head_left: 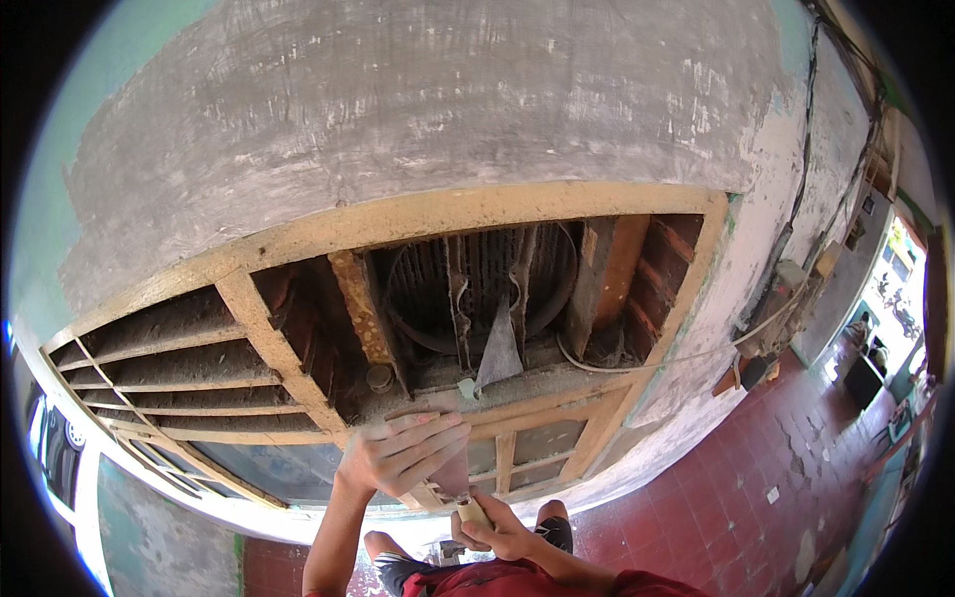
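Note:
My right hand (pixel 497 529) is closed round the pale handle (pixel 473 513) of a putty knife, held low in front of my body. Its flat blade (pixel 454 476) points up and away, beside the fingers of my left hand (pixel 406 456). The left fingers lie together and curve to the right, their thumb hidden. A thin brownish edge (pixel 413 409) shows just above these fingers; what they grip is hard to make out. Beyond both hands, a grey triangular piece (pixel 499 356) stands tilted on the dusty ledge of a wooden frame (pixel 438 214).
Behind the frame's bars sits a round, dusty grille (pixel 482 284). Wooden louvre slats (pixel 189 373) fill the left section. A loose cable (pixel 637 368) runs right to a wall box (pixel 776 303). Scraped grey wall (pixel 428 99) rises above; red floor tiles (pixel 716 488) lie at right.

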Demonstrator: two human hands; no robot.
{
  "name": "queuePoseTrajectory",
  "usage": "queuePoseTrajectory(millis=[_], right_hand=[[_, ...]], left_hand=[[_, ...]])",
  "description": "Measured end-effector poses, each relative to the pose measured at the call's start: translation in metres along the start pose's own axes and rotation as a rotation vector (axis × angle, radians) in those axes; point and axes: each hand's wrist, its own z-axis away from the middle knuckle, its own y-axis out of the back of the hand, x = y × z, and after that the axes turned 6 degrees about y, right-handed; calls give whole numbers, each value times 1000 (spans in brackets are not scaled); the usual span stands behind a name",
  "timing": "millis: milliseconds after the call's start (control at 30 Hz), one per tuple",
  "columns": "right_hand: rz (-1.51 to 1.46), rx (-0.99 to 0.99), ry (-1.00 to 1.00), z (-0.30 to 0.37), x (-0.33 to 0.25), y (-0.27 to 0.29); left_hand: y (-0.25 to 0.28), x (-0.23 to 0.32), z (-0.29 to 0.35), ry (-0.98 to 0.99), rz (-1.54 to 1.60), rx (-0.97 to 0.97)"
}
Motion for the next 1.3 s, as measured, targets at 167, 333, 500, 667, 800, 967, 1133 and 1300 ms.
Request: queuePoseTrajectory(millis=[167, 333, 500, 667, 800, 967, 1133, 1300], right_hand=[[11, 11, 53, -3, -10, -1], [-79, -7, 85, -1, -2, 4], [12, 35, 155, -4, -15, 5], [17, -11, 141, -22, -53, -1], [43, 5, 118, -43, -99, -20], [317, -28, 309, -84, -152, -36], [293, 52, 375, -128, -212, -70], [276, 149, 515, -158, -244, -95]], left_hand=[[-4, -3, -12, 33, 7, 9], [-24, -5, -7, 57, 22, 38], [-21, -7, -22, 134, -7, 57], [-5, -21, -48, 187, -75, 100], [34, -35, -87, 292, -133, 100], [75, -65, -143, 349, -212, 195], [108, -103, -204, 268, -303, 392], [113, -127, -235, 229, -250, 480]])
